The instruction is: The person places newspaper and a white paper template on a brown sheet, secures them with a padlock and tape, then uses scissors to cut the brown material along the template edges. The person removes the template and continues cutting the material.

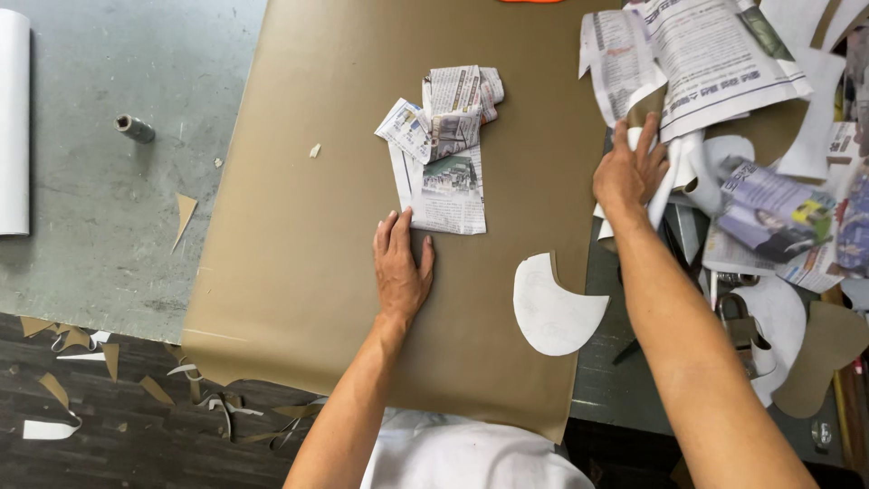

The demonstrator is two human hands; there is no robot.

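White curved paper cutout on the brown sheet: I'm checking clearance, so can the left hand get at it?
Probably yes: the white curved paper cutout lies bare beside the left hand, nothing between them.

Both forearms are bare from the elbow down to the wrist, with no sleeve reaching into view. The left hand (402, 269) and the right hand (628, 172) carry no gloves, and no ring, watch or wristband shows on either. At the bottom edge a white garment (471, 453) covers the torso; it looks like a plain shirt, though too little shows to be sure.
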